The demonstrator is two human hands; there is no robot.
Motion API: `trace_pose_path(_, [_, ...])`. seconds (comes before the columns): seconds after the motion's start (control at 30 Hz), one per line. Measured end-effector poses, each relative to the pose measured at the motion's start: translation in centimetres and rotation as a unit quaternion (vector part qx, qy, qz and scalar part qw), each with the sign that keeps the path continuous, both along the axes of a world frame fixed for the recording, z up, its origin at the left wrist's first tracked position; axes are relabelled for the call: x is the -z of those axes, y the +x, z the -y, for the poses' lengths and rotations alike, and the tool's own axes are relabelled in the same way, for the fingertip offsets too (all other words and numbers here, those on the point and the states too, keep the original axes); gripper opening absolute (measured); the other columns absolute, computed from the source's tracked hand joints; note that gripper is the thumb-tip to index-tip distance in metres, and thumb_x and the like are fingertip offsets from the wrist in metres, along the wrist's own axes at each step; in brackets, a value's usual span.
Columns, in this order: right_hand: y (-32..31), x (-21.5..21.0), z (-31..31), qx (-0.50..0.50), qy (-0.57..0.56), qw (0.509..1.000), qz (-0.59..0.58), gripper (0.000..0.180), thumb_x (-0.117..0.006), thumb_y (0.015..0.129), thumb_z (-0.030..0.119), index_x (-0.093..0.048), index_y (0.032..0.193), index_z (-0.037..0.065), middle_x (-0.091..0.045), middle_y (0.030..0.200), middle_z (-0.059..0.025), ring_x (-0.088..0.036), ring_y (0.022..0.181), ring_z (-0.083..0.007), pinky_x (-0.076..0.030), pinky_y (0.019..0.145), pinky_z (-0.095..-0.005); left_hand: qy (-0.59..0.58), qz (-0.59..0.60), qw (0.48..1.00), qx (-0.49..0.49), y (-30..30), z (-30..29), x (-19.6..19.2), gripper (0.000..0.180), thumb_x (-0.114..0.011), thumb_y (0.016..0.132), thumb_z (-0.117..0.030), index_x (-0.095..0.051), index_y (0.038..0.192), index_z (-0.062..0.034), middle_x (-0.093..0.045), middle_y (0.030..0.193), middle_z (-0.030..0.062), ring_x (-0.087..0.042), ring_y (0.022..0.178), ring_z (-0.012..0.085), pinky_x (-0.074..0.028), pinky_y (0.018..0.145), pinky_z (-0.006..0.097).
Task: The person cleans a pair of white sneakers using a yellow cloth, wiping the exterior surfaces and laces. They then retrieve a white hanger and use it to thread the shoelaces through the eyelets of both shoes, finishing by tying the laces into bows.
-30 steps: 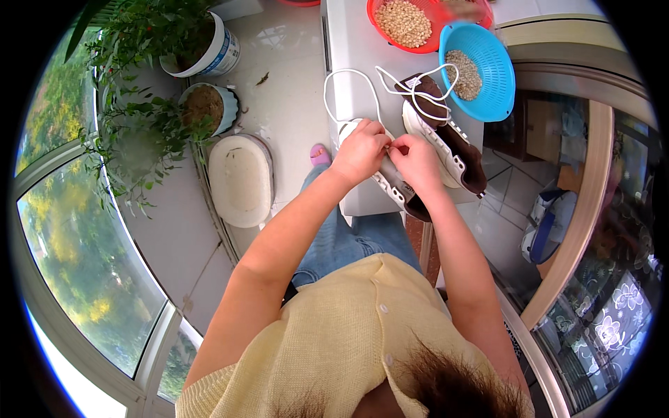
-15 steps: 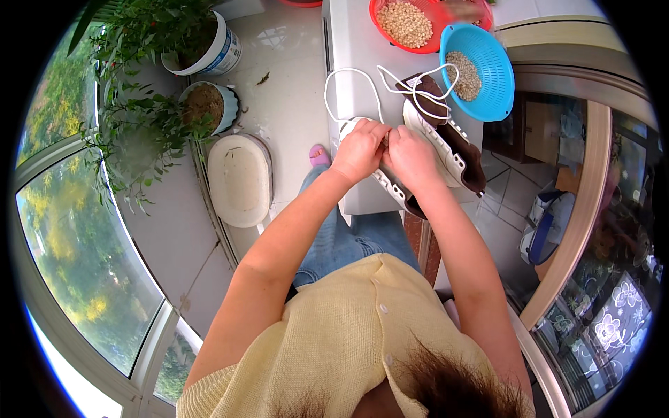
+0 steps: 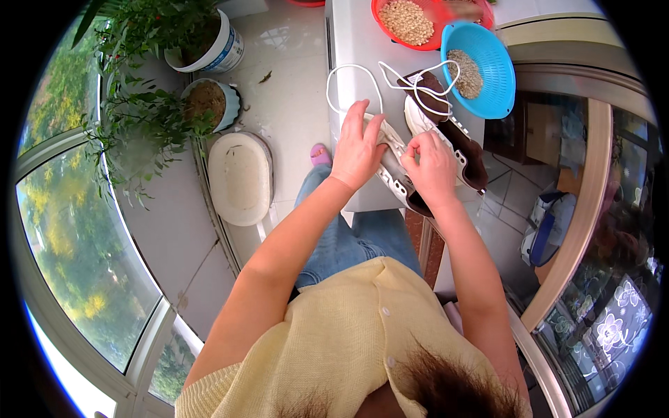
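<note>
Both hands have shifted slightly along the shoe (image 3: 446, 139), so lacing seems to be moving on. Left hand (image 3: 359, 150) lies flat on the white shoe at the table's near edge, fingers spread. Right hand (image 3: 428, 167) pinches the white lace (image 3: 355, 73), fingertips together. Blue colander (image 3: 488, 70) sits beyond, toward the far edge.
</note>
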State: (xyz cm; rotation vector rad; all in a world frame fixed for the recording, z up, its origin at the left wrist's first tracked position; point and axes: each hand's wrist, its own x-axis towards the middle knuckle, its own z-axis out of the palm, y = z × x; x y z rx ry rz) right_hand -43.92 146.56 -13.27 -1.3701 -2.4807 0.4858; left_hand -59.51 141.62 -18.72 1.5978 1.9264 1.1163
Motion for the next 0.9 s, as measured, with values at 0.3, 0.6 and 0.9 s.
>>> trace_pose_path(0.3, [1.8,-4.5,1.2,0.003,-0.206,0.96,-0.189,0.012,-0.06,0.081,0.003,-0.052,0.089,0.002,-0.056,0.085,-0.0102,-0.059,0.068,-0.0239,-0.048,0.064,-0.0359,-0.091,-0.076,0.989,-0.087,1.5,2.5,0.0,0.016,-0.073,0.081,-0.022,-0.065,0.091,-0.0116,-0.06,0.097,0.0028,-0.061,0.09,0.0237,-0.052,0.07,0.038])
trace_pose_path(0.6, [8.7,-18.0,0.9,-0.016,-0.319,0.796,-0.513,0.015,-0.031,0.098,0.017,-0.035,0.099,0.003,-0.062,0.085,-0.0241,-0.066,0.066,-0.0329,-0.057,0.058,-0.0377,-0.15,0.016,0.972,-0.179,3.8,2.1,0.4,0.01,-0.07,0.081,-0.011,-0.063,0.086,-0.006,-0.059,0.095,0.0094,-0.059,0.095,0.0316,-0.051,0.078,0.043])
trace_pose_path(0.9, [20.9,-33.5,2.5,-0.264,-0.155,0.601,-0.738,0.013,-0.069,0.066,0.0,-0.058,0.071,0.003,-0.059,0.062,-0.0006,-0.061,0.052,-0.0099,-0.059,0.055,-0.0216,-0.133,0.019,0.957,-0.258,5.0,1.2,2.6,0.009,-0.071,0.081,-0.011,-0.065,0.083,-0.0046,-0.061,0.093,0.0095,-0.062,0.086,0.0292,-0.051,0.076,0.04])
